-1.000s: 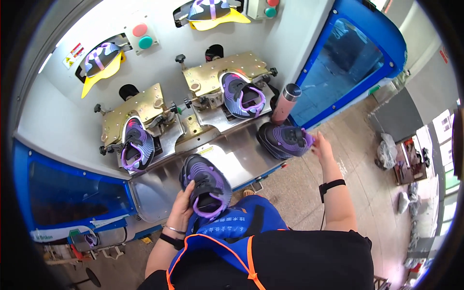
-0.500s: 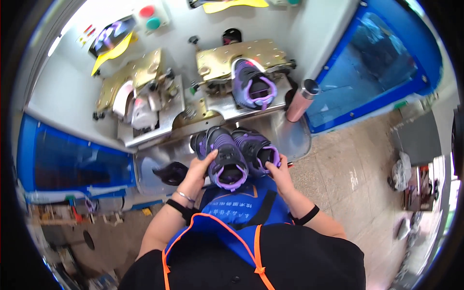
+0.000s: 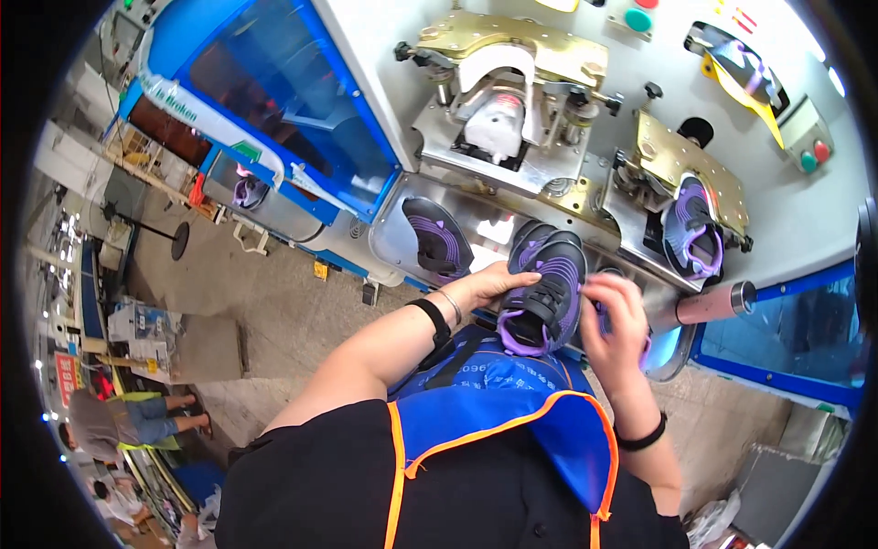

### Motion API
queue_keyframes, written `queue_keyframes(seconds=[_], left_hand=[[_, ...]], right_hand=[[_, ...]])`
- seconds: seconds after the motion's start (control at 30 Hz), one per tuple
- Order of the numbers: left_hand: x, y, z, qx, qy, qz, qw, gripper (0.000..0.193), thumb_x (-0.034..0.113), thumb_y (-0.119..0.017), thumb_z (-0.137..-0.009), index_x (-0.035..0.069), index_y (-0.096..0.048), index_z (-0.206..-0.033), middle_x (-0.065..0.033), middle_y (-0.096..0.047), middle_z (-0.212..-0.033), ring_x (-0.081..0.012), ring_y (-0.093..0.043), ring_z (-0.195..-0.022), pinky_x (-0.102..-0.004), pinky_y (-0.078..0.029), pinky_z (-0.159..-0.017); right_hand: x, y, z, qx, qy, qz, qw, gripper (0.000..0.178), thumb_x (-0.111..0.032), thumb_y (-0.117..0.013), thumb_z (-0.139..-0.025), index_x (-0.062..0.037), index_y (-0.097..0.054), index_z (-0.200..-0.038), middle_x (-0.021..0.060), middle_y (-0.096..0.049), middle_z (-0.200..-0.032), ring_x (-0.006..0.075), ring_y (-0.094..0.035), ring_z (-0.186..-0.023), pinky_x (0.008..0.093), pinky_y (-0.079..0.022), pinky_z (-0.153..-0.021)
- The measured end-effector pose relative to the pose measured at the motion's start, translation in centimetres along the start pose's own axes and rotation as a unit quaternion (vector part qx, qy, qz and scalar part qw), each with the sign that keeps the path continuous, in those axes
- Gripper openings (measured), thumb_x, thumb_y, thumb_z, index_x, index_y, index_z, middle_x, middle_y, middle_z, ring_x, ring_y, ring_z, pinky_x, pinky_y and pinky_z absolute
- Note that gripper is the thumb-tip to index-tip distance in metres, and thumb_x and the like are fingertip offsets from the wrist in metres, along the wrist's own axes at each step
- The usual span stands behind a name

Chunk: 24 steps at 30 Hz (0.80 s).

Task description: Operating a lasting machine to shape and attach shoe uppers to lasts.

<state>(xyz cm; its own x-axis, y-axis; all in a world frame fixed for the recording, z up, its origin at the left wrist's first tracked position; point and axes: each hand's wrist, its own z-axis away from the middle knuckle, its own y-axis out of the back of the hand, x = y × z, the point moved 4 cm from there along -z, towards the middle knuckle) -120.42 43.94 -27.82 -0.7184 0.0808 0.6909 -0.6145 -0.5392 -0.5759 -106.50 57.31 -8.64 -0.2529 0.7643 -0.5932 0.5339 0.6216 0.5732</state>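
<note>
My left hand (image 3: 492,284) is closed on a black-and-purple sneaker (image 3: 546,291), thumb on its upper and fingers around its left side. The sneaker's toe points away from me. My right hand (image 3: 619,318) is at its right side, fingertips pinched together near the edge; whatever they pinch is too small to make out. Behind that hand a second sneaker (image 3: 647,348) shows only in part. Under the toe of the held one lies another dark shoe part (image 3: 529,236), mostly covered. To the left, a loose sneaker (image 3: 437,240) rests on the metal tray (image 3: 389,224).
Ahead stands a press machine with a left brass-plated station (image 3: 521,46) holding a white form (image 3: 495,126). In its right station sits a sneaker (image 3: 692,229). A pink bottle (image 3: 716,303) lies right of the tray. Blue-framed doors (image 3: 361,101) flank the machine. Far left, a person (image 3: 128,423) sits.
The view has swung, so the machine appears farther right. My right hand has left the right sneaker's collar and come up beside the sneaker in my left hand.
</note>
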Motion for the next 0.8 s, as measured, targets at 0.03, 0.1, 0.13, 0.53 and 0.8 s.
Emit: queue_keyframes(seconds=[0.03, 0.1, 0.13, 0.53, 0.8], left_hand=[[-0.2, 0.1, 0.2, -0.006, -0.018, -0.013, 1.000, 0.053, 0.029, -0.075, -0.085, 0.004, -0.055, -0.126, -0.0088, -0.063, -0.117, -0.0158, -0.061, -0.105, -0.0307, -0.051, -0.090], [-0.7, 0.4, 0.0, -0.015, -0.025, -0.025, 0.999, 0.052, 0.029, -0.074, -0.086, 0.007, -0.053, -0.128, -0.0069, -0.062, -0.119, -0.0148, -0.060, -0.104, -0.0301, -0.052, -0.085], [-1.0, 0.5, -0.5, -0.028, -0.048, -0.031, 0.998, 0.051, 0.028, -0.073, -0.086, 0.008, -0.052, -0.128, -0.0065, -0.061, -0.121, -0.0151, -0.061, -0.104, -0.0299, -0.052, -0.084], [-2.7, 2.1, -2.2, -0.036, -0.203, 0.080, 0.975, 0.034, 0.018, -0.071, -0.085, 0.003, -0.063, -0.114, -0.0086, -0.068, -0.103, -0.0153, -0.065, -0.087, -0.0317, -0.054, -0.073], [-4.6, 4.3, -2.1, -0.015, -0.034, 0.215, 0.976, 0.031, 0.016, -0.068, -0.087, 0.003, -0.063, -0.115, -0.0100, -0.069, -0.105, -0.0187, -0.068, -0.089, -0.0348, -0.056, -0.076]], right_hand=[[-0.7, -2.4, -2.2, -0.035, 0.021, -0.023, 0.999, 0.016, 0.000, -0.068, -0.078, -0.0040, -0.065, -0.093, 0.0125, -0.064, -0.099, 0.0308, -0.062, -0.094, 0.0379, -0.049, -0.084], [0.2, -8.1, -5.2, -0.128, 0.004, -0.056, 0.990, 0.020, -0.009, -0.067, -0.082, -0.0021, -0.062, -0.100, 0.0154, -0.064, -0.103, 0.0328, -0.062, -0.097, 0.0383, -0.049, -0.085], [0.9, -11.4, -6.4, -0.180, -0.038, -0.054, 0.981, 0.029, -0.018, -0.066, -0.085, -0.0005, -0.062, -0.108, 0.0181, -0.063, -0.110, 0.0356, -0.060, -0.104, 0.0400, -0.049, -0.089], [-0.7, -26.0, -8.1, -0.409, -0.123, -0.161, 0.890, 0.041, -0.034, -0.070, -0.083, -0.0032, -0.064, -0.109, 0.0229, -0.067, -0.091, 0.0319, -0.066, -0.090, 0.0392, -0.050, -0.082], [0.2, -5.4, -3.6, -0.056, -0.505, -0.581, 0.635, 0.042, -0.025, -0.049, -0.098, 0.0033, -0.053, -0.128, 0.0168, -0.061, -0.123, 0.0276, -0.059, -0.113, 0.0414, -0.044, -0.102]])
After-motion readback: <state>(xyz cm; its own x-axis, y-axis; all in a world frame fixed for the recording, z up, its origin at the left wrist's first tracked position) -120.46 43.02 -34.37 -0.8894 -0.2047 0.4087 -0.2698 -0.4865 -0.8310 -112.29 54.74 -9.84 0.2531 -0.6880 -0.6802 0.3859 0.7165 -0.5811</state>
